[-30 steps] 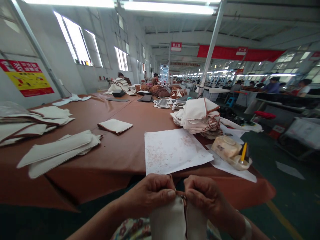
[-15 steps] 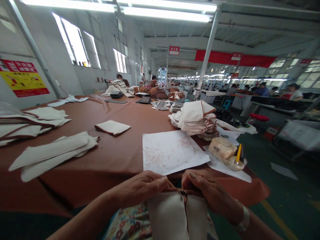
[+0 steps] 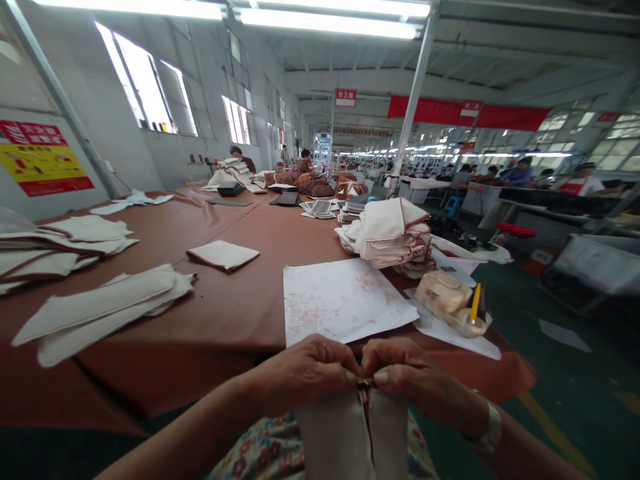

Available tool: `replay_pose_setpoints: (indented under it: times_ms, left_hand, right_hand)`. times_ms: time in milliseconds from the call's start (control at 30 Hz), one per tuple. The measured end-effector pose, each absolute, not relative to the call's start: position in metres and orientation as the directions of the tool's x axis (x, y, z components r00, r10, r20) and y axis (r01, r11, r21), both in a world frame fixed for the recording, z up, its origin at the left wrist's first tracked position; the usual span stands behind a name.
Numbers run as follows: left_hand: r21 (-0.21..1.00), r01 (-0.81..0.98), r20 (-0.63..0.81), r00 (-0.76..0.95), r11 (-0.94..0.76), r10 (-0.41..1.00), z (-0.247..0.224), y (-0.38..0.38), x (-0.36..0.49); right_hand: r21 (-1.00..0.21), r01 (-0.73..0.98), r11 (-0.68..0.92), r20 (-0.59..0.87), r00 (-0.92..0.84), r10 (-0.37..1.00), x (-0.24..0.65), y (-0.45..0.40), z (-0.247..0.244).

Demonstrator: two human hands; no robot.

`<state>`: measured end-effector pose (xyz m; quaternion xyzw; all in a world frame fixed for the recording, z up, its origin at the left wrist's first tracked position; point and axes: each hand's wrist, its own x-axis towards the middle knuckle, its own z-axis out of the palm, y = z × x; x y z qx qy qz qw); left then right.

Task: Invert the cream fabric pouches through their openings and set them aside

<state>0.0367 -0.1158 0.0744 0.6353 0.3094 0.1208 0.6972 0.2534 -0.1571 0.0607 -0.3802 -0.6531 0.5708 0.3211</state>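
A cream sewn fabric piece hangs over my lap in front of the table edge. A dark brown-edged slit runs down its middle, with a small brown bit at the top. My left hand pinches the top edge just left of the slit. Opposite it, my right hand pinches the same edge on the right side, thumb near the slit. The fingertips almost meet, and they hide part of the upper edge.
Ahead on the brown-covered table lies a white sheet with brown scraps. Cream pieces lie left, one folded piece mid-table. To the right are a cream stack and a plastic container with a yellow-handled tool.
Both hands have moved closer together along the top edge of the cream fabric piece, toward the slit. The fingertips now sit beside the slit's top end.
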Motion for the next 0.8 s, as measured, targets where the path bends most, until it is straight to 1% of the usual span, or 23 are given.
replay_pose_setpoints:
  times_ms: [67,167,267,333,400,467,533,600,633,700,800]
  left_hand:
    - [0.961,0.243,-0.275,0.783,0.132,0.558,0.076,-0.116,0.038]
    - [0.958,0.284,-0.252,0.780,0.035,0.573,0.077,-0.117,0.039]
    - [0.949,0.311,-0.223,0.767,-0.045,0.602,0.077,-0.122,0.041]
    - [0.949,0.292,-0.152,0.758,-0.121,0.635,0.077,-0.128,0.043]
    - [0.945,0.236,-0.024,0.740,-0.226,0.672,0.076,-0.135,0.046]
    - [0.927,0.170,0.116,0.719,-0.334,0.686,0.074,-0.142,0.048]
    - [0.910,0.125,0.192,0.719,-0.396,0.668,0.073,-0.145,0.049]
    - [0.901,0.111,0.199,0.752,-0.419,0.629,0.073,-0.145,0.048]
    - [0.904,0.115,0.181,0.770,-0.412,0.612,0.074,-0.143,0.047]
    - [0.923,0.132,0.118,0.798,-0.362,0.590,0.077,-0.137,0.042]
    - [0.962,0.145,0.001,0.845,-0.231,0.535,0.082,-0.126,0.030]
  right_hand:
    - [-0.982,0.160,0.095,-0.002,-0.520,0.854,0.255,-0.157,0.063]
    - [-0.964,0.223,0.142,0.005,-0.520,0.854,0.254,-0.159,0.068]
    - [-0.969,0.219,0.115,-0.008,-0.493,0.870,0.252,-0.162,0.069]
    - [-0.986,0.154,0.066,-0.015,-0.474,0.880,0.250,-0.164,0.066]
    - [-0.998,0.051,0.023,-0.003,-0.460,0.888,0.247,-0.165,0.060]
    - [-0.996,-0.092,-0.019,0.025,-0.447,0.894,0.242,-0.167,0.052]
    - [-0.957,-0.272,-0.101,0.036,-0.459,0.888,0.237,-0.167,0.044]
    - [-0.892,-0.411,-0.186,0.041,-0.483,0.875,0.234,-0.168,0.038]
    - [-0.872,-0.444,-0.208,0.039,-0.486,0.873,0.235,-0.168,0.036]
    - [-0.875,-0.443,-0.194,0.039,-0.464,0.885,0.240,-0.169,0.035]
    - [-0.905,-0.404,-0.133,0.051,-0.414,0.909,0.259,-0.166,0.039]
